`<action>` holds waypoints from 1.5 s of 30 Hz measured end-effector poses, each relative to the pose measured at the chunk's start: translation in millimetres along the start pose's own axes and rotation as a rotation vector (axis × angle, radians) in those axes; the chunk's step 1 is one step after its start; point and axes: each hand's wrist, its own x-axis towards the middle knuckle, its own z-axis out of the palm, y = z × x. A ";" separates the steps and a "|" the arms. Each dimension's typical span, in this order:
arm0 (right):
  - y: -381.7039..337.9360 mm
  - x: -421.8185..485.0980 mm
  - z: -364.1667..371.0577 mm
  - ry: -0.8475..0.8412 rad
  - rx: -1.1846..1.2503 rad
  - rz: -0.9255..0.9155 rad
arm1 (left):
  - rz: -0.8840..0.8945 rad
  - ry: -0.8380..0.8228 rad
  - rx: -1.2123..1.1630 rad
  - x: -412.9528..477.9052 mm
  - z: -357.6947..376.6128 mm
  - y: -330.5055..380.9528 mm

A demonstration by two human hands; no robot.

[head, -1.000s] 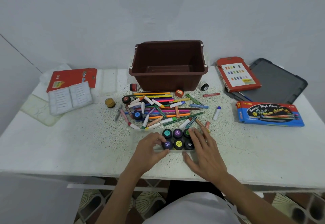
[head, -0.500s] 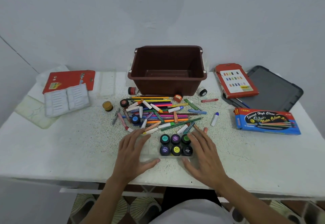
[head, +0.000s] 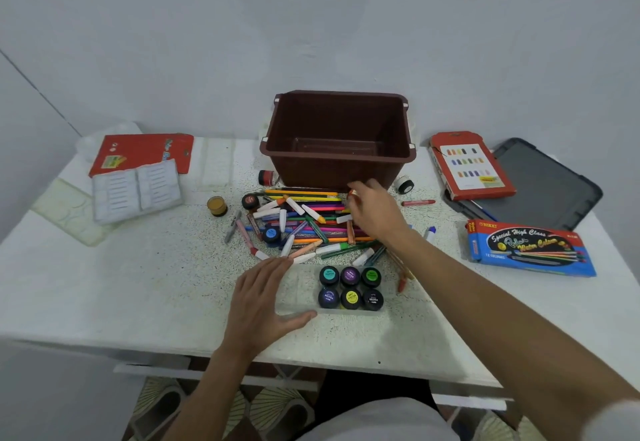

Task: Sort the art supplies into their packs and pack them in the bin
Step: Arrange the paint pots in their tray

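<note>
We see our left hand (head: 263,302) lying flat on the tabletop (head: 138,284). Its fingers are straight at the left end of a clear tray (head: 299,284) and its thumb lies along the tray's near edge. Six paint pots (head: 350,287) fill the tray's right half. Our right hand (head: 375,210) is stretched over the pile of markers and crayons (head: 304,225), fingertips pinching a small orange pot (head: 351,193) just in front of the brown bin (head: 332,170). A blue pencil box (head: 530,250) lies well to the right.

blue box (head: 530,248): "NIKKI" | "Special High Class" | "Water Colors" | "12 colours" | jar lids (head: 350,298): print illegible
</note>
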 end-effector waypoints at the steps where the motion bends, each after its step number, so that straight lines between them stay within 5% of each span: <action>1: 0.4 5.1 1.4 -0.038 -0.035 0.010 | -0.002 0.000 -0.007 0.3 0.1 -0.3; 12: 9.1 14.9 10.7 -0.071 -0.049 0.076 | 0.021 -0.049 -0.057 -0.7 2.9 -4.0; 18: -3.5 -4.7 3.7 0.044 0.180 0.087 | -0.005 -0.050 -0.103 -0.4 5.4 -4.0; 25: -43.4 -62.0 -11.6 -0.114 0.456 -0.067 | -0.033 -0.048 -0.101 -0.2 4.0 -2.9; 35: -50.5 -96.5 25.6 -0.138 0.051 -0.396 | -0.050 -0.049 -0.117 -1.4 5.3 -4.1; 45: -38.1 -103.4 38.6 -0.116 0.015 -0.350 | -0.052 -0.053 -0.107 -1.2 6.5 -4.9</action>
